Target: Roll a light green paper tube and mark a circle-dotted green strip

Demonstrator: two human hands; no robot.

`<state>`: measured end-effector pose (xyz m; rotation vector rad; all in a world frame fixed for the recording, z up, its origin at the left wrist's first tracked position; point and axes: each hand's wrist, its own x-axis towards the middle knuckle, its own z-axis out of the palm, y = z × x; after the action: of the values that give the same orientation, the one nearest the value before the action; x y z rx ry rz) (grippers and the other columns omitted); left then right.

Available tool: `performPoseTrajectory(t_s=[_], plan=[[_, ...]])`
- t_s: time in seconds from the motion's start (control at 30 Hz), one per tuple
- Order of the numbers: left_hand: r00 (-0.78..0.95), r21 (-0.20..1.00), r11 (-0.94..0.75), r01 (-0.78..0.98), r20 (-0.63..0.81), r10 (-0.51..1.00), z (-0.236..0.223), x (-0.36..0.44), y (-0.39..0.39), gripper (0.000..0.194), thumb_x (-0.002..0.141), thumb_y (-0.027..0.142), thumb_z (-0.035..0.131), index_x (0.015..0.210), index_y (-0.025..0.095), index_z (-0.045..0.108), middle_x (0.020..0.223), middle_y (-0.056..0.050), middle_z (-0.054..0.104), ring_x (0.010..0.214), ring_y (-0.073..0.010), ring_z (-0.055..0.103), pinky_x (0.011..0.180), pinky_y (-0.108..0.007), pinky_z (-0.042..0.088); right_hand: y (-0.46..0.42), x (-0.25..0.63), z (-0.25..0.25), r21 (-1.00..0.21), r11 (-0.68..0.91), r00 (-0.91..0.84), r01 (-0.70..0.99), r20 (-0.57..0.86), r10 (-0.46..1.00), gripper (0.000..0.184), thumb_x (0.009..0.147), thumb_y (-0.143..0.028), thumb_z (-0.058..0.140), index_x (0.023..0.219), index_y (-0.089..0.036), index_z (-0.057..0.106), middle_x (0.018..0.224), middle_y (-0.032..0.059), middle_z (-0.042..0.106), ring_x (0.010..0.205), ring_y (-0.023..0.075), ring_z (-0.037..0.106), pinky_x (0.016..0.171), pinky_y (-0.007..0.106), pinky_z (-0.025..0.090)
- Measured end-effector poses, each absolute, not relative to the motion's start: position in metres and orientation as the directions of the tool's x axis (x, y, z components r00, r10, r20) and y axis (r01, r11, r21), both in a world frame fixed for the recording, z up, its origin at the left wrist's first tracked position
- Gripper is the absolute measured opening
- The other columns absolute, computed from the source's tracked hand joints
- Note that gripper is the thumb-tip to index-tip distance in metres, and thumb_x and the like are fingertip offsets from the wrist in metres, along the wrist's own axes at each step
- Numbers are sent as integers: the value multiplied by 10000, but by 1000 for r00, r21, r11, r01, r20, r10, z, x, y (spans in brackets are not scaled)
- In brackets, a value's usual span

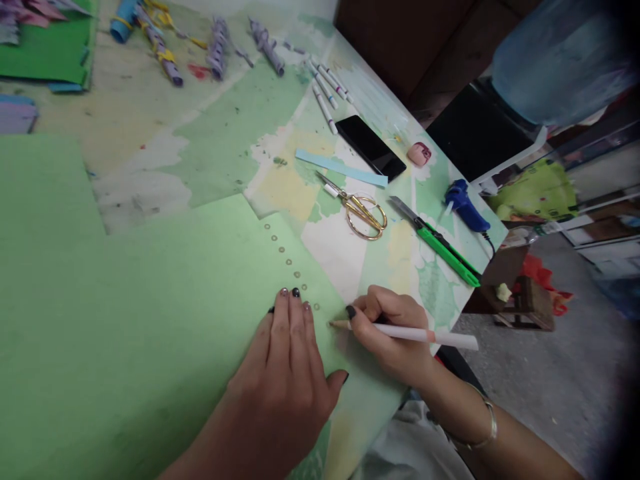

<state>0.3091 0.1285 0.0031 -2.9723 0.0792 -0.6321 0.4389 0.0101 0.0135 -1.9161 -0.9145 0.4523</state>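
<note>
A large light green sheet of paper (165, 300) covers the near left of the table, with a row of small drawn rings (289, 262) down its right strip. My left hand (290, 367) lies flat on the sheet, fingers stretched out beside the lowest rings. In my right hand (390, 327) is a white marker pen (440, 337), held in a writing grip. Its tip points at the paper just below the last visible ring; whether it touches, I cannot tell. The tabletop cloth has a green, white and yellow pattern.
Beyond my right hand lie gold-handled scissors (365, 217), a green box cutter (445, 253) with its blade out, a blue glue gun (467, 205), a black phone (371, 147) and a blue paper strip (341, 168). Several markers (325, 107) and rolled purple paper pieces (267, 47) sit farther back.
</note>
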Motion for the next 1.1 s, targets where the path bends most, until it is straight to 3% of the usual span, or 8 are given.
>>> performPoseTrajectory(t_s=[0.3, 0.47, 0.87, 1.1], plan=[[912, -60, -998, 3, 410, -22, 4, 309, 126, 587, 832, 413, 471, 1066, -115, 572, 1072, -307, 601, 1043, -391, 566, 839, -437, 465, 8, 439, 10, -858, -311, 637, 409, 24, 770, 299, 772, -171, 541, 573, -200, 319, 497, -68, 344, 450, 62, 314, 421, 205, 255], [909, -83, -996, -28, 413, -60, 2, 308, 128, 596, 821, 436, 490, 1080, -94, 576, 1071, -291, 610, 1048, -385, 563, 839, -431, 466, 9, 439, 13, -853, -261, 613, 452, 85, 785, 320, 751, -102, 515, 561, -195, 275, 499, -75, 301, 451, 55, 270, 428, 203, 232], [910, -123, -992, -28, 409, -76, 4, 308, 128, 617, 830, 430, 464, 1073, -127, 566, 1079, -317, 592, 1029, -393, 573, 823, -431, 477, 8, 439, 14, -852, -296, 603, 432, 29, 797, 289, 777, -156, 537, 577, -197, 333, 497, -65, 364, 453, 63, 329, 438, 206, 263], [910, -94, -996, 7, 414, -33, 4, 311, 126, 580, 827, 422, 463, 1043, -99, 595, 1056, -289, 616, 1015, -377, 587, 814, -419, 493, 8, 439, 12, -835, -246, 600, 492, 121, 791, 328, 748, -100, 520, 549, -190, 276, 495, -75, 296, 445, 52, 260, 435, 208, 226]])
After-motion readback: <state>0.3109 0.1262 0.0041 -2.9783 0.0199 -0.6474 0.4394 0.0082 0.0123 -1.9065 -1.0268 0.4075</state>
